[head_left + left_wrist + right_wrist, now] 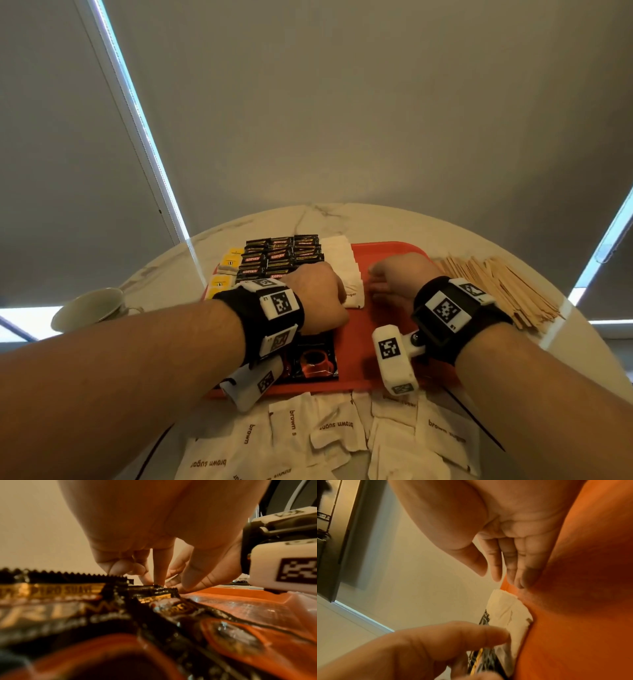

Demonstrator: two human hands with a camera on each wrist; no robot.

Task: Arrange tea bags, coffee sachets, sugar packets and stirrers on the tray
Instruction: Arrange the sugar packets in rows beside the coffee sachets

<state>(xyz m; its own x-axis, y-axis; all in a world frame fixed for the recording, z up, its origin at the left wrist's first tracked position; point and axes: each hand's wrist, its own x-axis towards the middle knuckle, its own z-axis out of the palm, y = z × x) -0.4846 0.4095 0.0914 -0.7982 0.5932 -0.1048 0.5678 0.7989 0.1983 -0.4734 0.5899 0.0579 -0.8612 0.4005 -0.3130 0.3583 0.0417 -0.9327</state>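
A red tray [359,346] lies on a round marble table. On it are rows of black coffee sachets [281,257], yellow tea bags [226,270] at the far left, and a column of white sugar packets [342,263]. My left hand [337,296] reaches down where sachets and sugar packets meet, fingertips [159,583] touching there beside a black sachet [154,589]. My right hand [375,282] lies on the bare tray [573,615] just right of the sugar packets [510,609], fingers [527,574] straight and holding nothing. A left-hand finger [471,632] touches the packets.
Wooden stirrers [496,284] are heaped on the table right of the tray. Several loose brown sugar packets [335,431] lie on the table in front of it. A black pouch with a red cup picture [315,359] sits on the tray's near left. A cup [92,308] lies far left.
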